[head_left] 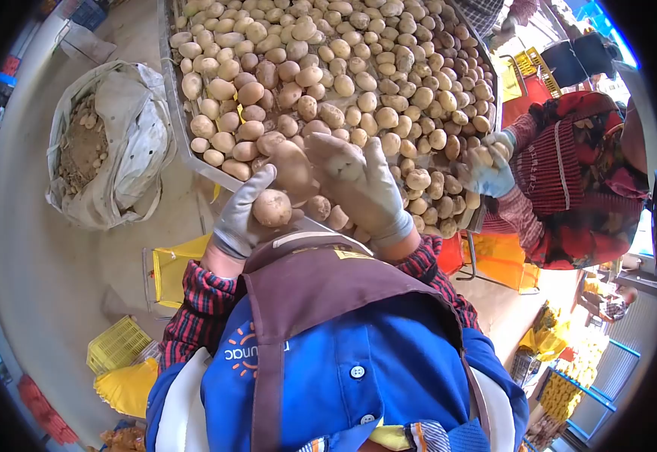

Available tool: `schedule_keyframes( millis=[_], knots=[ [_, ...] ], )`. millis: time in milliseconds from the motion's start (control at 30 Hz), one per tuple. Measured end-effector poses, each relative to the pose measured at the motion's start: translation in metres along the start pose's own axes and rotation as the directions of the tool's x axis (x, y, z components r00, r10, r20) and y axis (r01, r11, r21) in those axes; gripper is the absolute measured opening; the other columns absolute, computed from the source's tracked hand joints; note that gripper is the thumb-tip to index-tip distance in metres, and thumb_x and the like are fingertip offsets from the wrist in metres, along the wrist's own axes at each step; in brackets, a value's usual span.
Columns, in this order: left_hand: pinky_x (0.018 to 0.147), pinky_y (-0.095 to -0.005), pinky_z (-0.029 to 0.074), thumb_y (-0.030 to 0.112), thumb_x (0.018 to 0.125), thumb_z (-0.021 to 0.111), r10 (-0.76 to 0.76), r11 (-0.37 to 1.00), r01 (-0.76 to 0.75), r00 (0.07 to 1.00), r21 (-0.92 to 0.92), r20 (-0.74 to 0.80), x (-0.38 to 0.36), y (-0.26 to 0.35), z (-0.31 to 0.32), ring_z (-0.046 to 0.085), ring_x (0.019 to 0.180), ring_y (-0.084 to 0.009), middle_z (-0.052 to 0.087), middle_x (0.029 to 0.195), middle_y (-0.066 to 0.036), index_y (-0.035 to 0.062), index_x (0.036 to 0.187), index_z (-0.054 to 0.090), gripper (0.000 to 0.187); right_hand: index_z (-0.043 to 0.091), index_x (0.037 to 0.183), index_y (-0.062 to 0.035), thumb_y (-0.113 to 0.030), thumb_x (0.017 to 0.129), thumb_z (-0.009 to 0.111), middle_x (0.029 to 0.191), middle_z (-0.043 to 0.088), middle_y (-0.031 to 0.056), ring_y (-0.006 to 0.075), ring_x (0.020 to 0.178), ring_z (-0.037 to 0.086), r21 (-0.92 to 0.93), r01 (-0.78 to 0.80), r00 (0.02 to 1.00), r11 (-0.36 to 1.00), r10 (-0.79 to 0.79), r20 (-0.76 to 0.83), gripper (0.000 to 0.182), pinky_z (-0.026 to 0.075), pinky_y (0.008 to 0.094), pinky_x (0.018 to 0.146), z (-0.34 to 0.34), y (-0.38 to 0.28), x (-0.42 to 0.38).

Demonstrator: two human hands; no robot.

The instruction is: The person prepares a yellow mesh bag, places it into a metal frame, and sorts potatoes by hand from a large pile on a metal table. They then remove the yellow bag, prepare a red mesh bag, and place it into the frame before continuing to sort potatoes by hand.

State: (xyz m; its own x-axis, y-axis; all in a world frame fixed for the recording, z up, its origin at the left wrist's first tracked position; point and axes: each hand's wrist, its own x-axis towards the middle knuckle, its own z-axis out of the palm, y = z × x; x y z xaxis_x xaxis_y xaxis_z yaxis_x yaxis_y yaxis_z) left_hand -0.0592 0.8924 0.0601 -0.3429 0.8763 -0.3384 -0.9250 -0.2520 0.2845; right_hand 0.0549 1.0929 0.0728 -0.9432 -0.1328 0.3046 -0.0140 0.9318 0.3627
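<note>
My left hand (239, 218), in a pale grey work glove, has its fingers curled round a round tan potato (272, 208) near the front edge of the sorting table. My right hand (366, 184), gloved too, is spread with the palm turned toward the left hand. Between the two hands is a larger brown potato (293, 169), smeared by motion, close by the right fingertips. Many loose potatoes (345, 85) cover the metal-edged table (180, 137) in front of me. Several lie just beneath my right hand.
A large white sack (136, 143) holding soil and small potatoes stands left of the table. On the right, a co-worker's gloved hand (488, 169) holds potatoes over the table's edge. A yellow crate (119, 345) and a yellow bag (128, 386) are on the floor at lower left.
</note>
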Motion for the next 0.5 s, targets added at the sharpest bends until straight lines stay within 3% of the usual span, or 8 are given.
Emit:
schedule_keyframes(
  millis=[33,67,100,200,233,300,433,500],
  knots=[
    [0.098,-0.0444,0.059,0.029,0.107,0.053,0.017,0.998,-0.014,0.999,0.057,-0.037,0.004,0.0,-0.008,0.063,0.122,-0.0313,0.059,0.139,-0.016,0.0073,0.148,0.047,0.047,0.048,0.147,-0.0021,-0.039,0.11,0.042,0.148,0.05,0.0141,0.0242,0.141,0.044,0.706,-0.187,0.979,0.683,0.186,0.08,0.052,0.029,0.0404,0.121,0.002,0.003,-0.003],
    [0.099,-0.0428,0.058,0.03,0.107,0.053,0.036,0.993,-0.027,0.997,0.114,-0.072,0.006,0.001,-0.014,0.064,0.12,-0.0307,0.06,0.138,-0.016,0.0079,0.147,0.047,0.046,0.047,0.147,-0.0009,-0.035,0.109,0.046,0.147,0.051,0.0138,0.0246,0.141,0.043,0.964,-0.258,0.93,-0.065,0.253,0.266,0.051,0.032,0.0414,0.119,0.003,0.006,-0.005],
    [0.099,-0.0428,0.058,0.03,0.107,0.053,0.035,0.993,-0.026,0.997,0.113,-0.073,0.007,0.0,-0.017,0.064,0.12,-0.0307,0.06,0.138,-0.016,0.0079,0.147,0.047,0.046,0.045,0.147,0.0002,-0.031,0.109,0.05,0.146,0.051,0.0135,0.0251,0.141,0.043,0.612,-0.166,0.884,-0.773,0.159,0.441,0.05,0.034,0.0424,0.118,0.004,0.006,-0.006],
    [0.09,-0.043,0.062,0.039,0.107,0.05,-0.107,0.994,0.11,0.984,0.016,-0.142,0.006,-0.006,0.013,0.063,0.126,-0.0265,0.056,0.144,-0.014,0.0109,0.15,0.045,0.052,0.044,0.15,-0.0022,-0.019,0.096,0.069,0.15,0.046,0.0113,0.0252,0.138,0.047,0.888,-0.214,0.938,-0.406,0.167,0.303,0.062,0.039,0.039,0.115,-0.006,-0.011,0.002],
    [0.089,-0.0428,0.062,0.041,0.107,0.05,-0.072,0.997,0.065,0.989,-0.051,-0.131,0.007,-0.011,0.021,0.063,0.125,-0.026,0.056,0.144,-0.015,0.0108,0.15,0.045,0.053,0.043,0.151,-0.0033,-0.021,0.093,0.073,0.15,0.047,0.0101,0.0224,0.135,0.049,0.99,-0.086,0.977,0.108,0.202,0.062,0.067,0.041,0.0355,0.113,-0.006,-0.01,0.008],
    [0.089,-0.0426,0.063,0.042,0.107,0.049,-0.031,0.993,0.017,0.992,-0.116,-0.121,0.005,-0.011,0.024,0.064,0.123,-0.0256,0.057,0.143,-0.015,0.0107,0.15,0.046,0.053,0.046,0.149,-0.002,-0.031,0.095,0.071,0.148,0.05,0.0111,0.0201,0.135,0.048,0.814,-0.201,0.909,-0.545,0.207,0.363,0.066,0.041,0.0342,0.111,-0.001,-0.02,0.014],
    [0.087,-0.0421,0.062,0.044,0.107,0.05,-0.035,0.998,0.039,0.997,-0.049,0.075,0.0,-0.008,0.024,0.066,0.117,-0.026,0.058,0.139,-0.015,0.0121,0.148,0.047,0.052,0.052,0.144,-0.0014,-0.044,0.103,0.058,0.142,0.056,0.0142,0.0228,0.135,0.049,0.712,-0.23,0.912,-0.663,0.11,0.396,0.06,0.042,0.0364,0.109,0.013,-0.011,0.016],
    [0.081,-0.0421,0.064,0.045,0.106,0.052,-0.094,0.969,0.048,0.979,-0.241,-0.182,0.001,-0.011,0.023,0.067,0.112,-0.0271,0.061,0.133,-0.013,0.0124,0.145,0.05,0.051,0.054,0.143,-0.0038,-0.044,0.104,0.055,0.141,0.056,0.0185,0.0322,0.135,0.049,0.988,-0.102,0.987,0.114,0.138,0.086,0.056,0.041,0.0418,0.111,0.016,-0.012,0.018]
  ],
)
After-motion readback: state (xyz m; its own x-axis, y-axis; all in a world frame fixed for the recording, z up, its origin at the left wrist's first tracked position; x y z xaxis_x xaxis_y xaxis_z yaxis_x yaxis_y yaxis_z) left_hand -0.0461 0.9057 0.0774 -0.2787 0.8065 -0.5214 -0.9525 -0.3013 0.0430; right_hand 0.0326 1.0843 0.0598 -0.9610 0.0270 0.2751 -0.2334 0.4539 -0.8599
